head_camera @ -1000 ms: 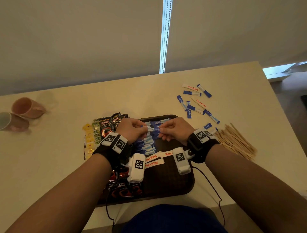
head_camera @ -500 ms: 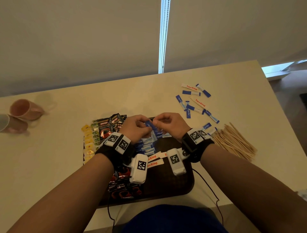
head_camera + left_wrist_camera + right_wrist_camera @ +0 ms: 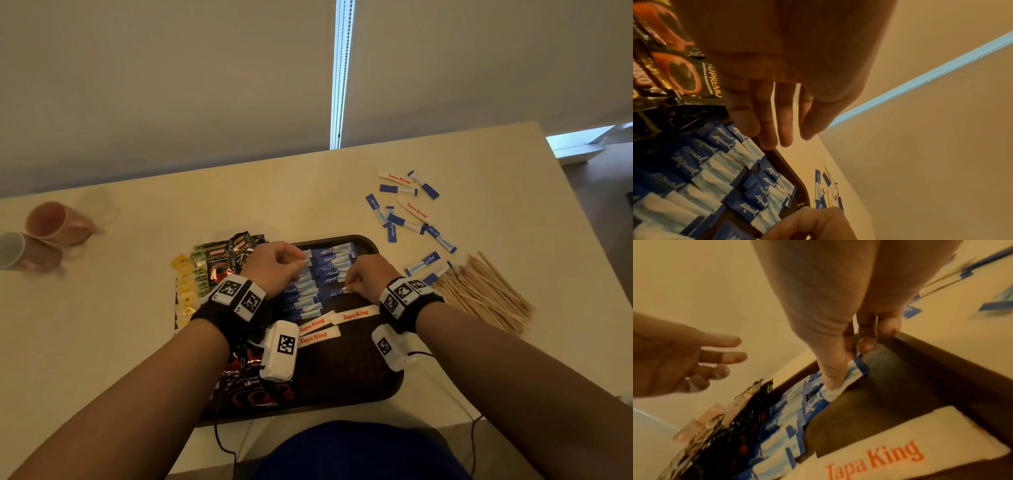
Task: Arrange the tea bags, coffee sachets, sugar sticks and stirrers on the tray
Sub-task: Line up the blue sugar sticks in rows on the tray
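From my remote seat I see a pale cream tabletop (image 3: pixel 137 308) that runs up to a plain wall with closed roller blinds (image 3: pixel 171 85); a narrow strip of daylight (image 3: pixel 339 68) shows between them, with a bead chain hanging in it. At the far right the tabletop ends and a darker floor is visible.

The dark brown tray (image 3: pixel 359 377) lies at the near edge of the tabletop. On its left part lie black coffee sachets (image 3: pixel 219 263), and yellow tea bags (image 3: pixel 186 291) lie along its left side. In the middle of the tray are rows of blue sugar sticks (image 3: pixel 329 263), and nearer to me three white Tapa King packets (image 3: pixel 354 315).

My right hand (image 3: pixel 370 277) has its grip closed on one blue sugar stick (image 3: pixel 851 378), thumb and fingers pinching it just beside the rows, low over the tray floor. My left hand (image 3: pixel 274 267) hovers over the far left part of the rows; its grip is apart, the fingers (image 3: pixel 785 116) straight and relaxed, holding nothing.

On the tabletop to the right of the tray lie loose sugar sticks (image 3: pixel 407 212), and beside them a heap of wooden stirrers (image 3: pixel 486 294). Far to the left two pink cups (image 3: pixel 54 222) lie on their sides, touching each other.
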The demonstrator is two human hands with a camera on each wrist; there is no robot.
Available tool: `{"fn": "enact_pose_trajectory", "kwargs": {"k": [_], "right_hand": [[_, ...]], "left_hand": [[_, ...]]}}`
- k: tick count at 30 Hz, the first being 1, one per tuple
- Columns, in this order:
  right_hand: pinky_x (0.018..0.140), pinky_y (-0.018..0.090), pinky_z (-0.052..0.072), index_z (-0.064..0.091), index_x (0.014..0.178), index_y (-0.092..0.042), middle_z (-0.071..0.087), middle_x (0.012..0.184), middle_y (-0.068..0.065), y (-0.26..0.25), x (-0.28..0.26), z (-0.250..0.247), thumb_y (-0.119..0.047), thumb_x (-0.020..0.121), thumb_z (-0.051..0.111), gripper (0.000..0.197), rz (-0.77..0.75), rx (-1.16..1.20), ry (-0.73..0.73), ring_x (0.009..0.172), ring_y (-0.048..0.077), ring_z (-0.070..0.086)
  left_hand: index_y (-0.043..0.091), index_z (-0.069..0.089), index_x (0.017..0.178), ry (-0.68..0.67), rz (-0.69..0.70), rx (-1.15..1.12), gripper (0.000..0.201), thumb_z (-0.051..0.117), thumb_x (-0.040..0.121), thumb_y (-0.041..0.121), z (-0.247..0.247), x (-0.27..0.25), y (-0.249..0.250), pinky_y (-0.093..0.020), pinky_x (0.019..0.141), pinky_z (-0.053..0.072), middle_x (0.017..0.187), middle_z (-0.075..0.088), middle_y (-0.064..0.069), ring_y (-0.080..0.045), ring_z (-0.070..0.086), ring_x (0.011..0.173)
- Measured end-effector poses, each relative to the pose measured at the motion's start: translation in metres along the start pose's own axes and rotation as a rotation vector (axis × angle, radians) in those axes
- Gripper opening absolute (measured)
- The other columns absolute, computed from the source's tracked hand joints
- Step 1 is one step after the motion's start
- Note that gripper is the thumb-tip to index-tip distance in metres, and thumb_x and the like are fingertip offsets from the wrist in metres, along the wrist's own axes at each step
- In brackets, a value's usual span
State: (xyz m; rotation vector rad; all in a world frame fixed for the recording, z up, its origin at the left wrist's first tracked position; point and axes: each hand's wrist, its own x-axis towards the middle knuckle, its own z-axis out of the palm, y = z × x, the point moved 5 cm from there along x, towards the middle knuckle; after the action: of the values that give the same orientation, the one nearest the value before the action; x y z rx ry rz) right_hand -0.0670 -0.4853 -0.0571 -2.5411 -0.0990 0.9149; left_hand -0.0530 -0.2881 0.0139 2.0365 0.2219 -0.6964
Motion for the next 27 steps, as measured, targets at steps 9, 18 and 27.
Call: {"fn": "enact_pose_trajectory", "kwargs": {"k": [9, 18, 27], "right_hand": [[0.092, 0.036, 0.052, 0.071, 0.096, -0.014, 0.069, 0.104, 0.009, -0.005, 0.011, 0.004, -0.027, 0.090, 0.070, 0.014, 0.019, -0.183, 0.046, 0.102, 0.025, 0.062], [0.088, 0.032, 0.052, 0.074, 0.097, -0.011, 0.069, 0.099, 0.006, -0.005, 0.012, -0.016, -0.026, 0.092, 0.067, 0.017, -0.030, -0.039, 0.164, 0.095, 0.021, 0.064], [0.096, 0.046, 0.047, 0.056, 0.118, -0.010, 0.056, 0.123, 0.012, 0.086, 0.028, -0.101, -0.052, 0.091, 0.058, 0.051, 0.517, -0.058, 0.338, 0.117, 0.034, 0.050]], "left_hand": [[0.020, 0.068, 0.093, 0.010, 0.036, 0.042, 0.007, 0.068, 0.093, 0.013, -0.007, -0.001, 0.000, -0.023, 0.060, 0.053, 0.083, 0.071, -0.004, -0.018, 0.072, 0.074], [0.022, 0.067, 0.090, -0.013, 0.049, 0.040, 0.010, 0.068, 0.093, 0.012, 0.002, 0.003, 0.001, -0.032, 0.071, 0.058, 0.082, 0.070, -0.003, -0.012, 0.069, 0.067], [0.015, 0.070, 0.095, -0.018, 0.030, 0.018, 0.006, 0.067, 0.093, 0.011, 0.010, 0.013, 0.010, -0.036, 0.067, 0.059, 0.091, 0.074, -0.012, -0.013, 0.069, 0.069]]}}
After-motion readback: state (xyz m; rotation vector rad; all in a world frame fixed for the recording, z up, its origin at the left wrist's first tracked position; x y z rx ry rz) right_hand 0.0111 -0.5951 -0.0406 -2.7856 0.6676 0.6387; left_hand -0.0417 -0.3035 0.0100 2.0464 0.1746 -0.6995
